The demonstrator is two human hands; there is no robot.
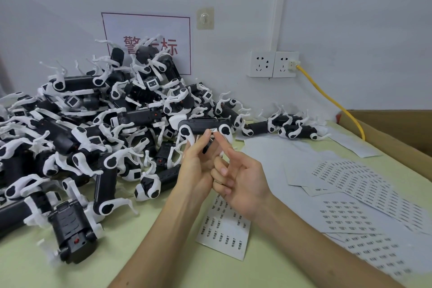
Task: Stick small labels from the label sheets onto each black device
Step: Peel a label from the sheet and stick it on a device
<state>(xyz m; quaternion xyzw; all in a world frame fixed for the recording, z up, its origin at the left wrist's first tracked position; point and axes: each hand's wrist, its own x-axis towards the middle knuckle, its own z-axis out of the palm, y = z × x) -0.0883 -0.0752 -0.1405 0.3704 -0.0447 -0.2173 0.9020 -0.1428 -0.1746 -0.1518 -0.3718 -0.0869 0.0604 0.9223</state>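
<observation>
My left hand holds a black device with white legs up in front of me, fingers curled round its underside. A small white label sits on the device's near face. My right hand has its index finger stretched up, the tip touching the device right beside the label, while the other fingers are curled. A label sheet lies on the table below my hands. Several more label sheets are spread out to the right.
A big heap of black-and-white devices covers the left of the green table. A few more devices lie at the back right. A cardboard box stands at the right edge. A yellow cable runs from the wall sockets.
</observation>
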